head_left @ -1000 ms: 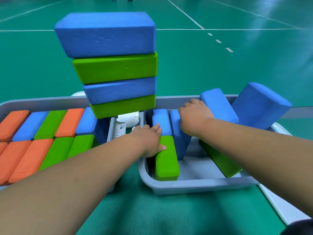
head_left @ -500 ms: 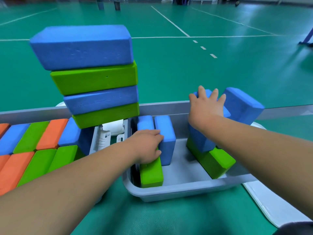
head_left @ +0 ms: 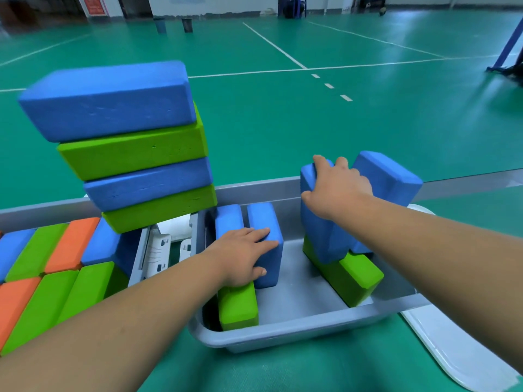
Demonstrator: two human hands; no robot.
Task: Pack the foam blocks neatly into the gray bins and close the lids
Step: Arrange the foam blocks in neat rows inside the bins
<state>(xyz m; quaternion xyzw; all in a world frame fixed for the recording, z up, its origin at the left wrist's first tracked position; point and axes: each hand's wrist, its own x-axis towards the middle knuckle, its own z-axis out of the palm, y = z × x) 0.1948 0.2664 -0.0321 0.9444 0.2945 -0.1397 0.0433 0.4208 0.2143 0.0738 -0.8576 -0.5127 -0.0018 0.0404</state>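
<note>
Count: one gray bin (head_left: 297,328) beneath both hands is holding four blue blocks (head_left: 229,219) and two green blocks (head_left: 239,306).
Left hand (head_left: 240,251): is lying flat-fingered on the upright blue block (head_left: 266,216).
Right hand (head_left: 336,188): is gripping the top of the tilted blue block (head_left: 322,236).

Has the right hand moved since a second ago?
Yes: the right hand went rightward across the gray bin and now grips the leaning blue block near its right wall.
</note>
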